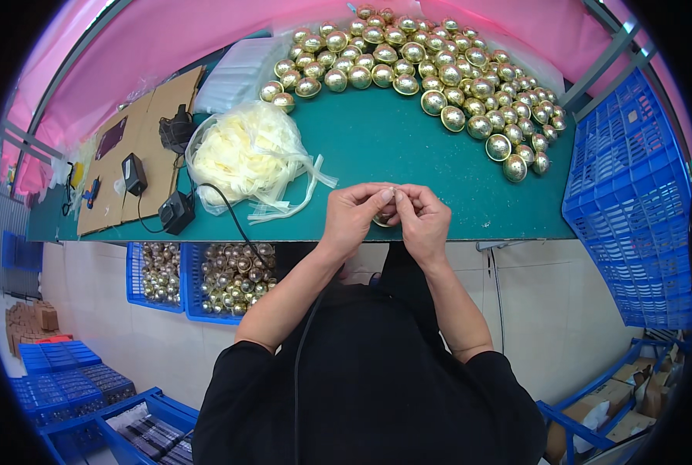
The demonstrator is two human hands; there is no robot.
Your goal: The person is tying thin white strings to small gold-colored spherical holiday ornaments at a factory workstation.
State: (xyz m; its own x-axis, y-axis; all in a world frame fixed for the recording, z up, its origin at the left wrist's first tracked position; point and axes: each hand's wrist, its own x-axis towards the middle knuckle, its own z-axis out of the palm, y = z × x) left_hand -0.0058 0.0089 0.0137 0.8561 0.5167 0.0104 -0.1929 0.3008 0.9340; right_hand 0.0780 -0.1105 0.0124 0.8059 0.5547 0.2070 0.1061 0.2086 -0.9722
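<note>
Near the front edge of the green table, my left hand (351,218) and my right hand (424,222) meet, fingers closed and thumb tips pressed close together. Between them, below the thumbs, shows a small part of a shiny gold ball (382,221); my fingers hide most of it. Whatever is pinched at the very fingertips is too small to make out. Beyond my hands, many similar gold balls (382,75), several with a raised rim round the middle, spread in a curve along the table's back and right. A clear bag of pale yellow ribbon strips (249,151) lies left of my hands.
Cardboard (148,139) at the left carries black power adapters (177,211) with cables. A blue crate (632,201) stands at the table's right end. Below the front edge, blue crates (193,298) hold more gold balls. Pink sheeting (183,46) hangs behind.
</note>
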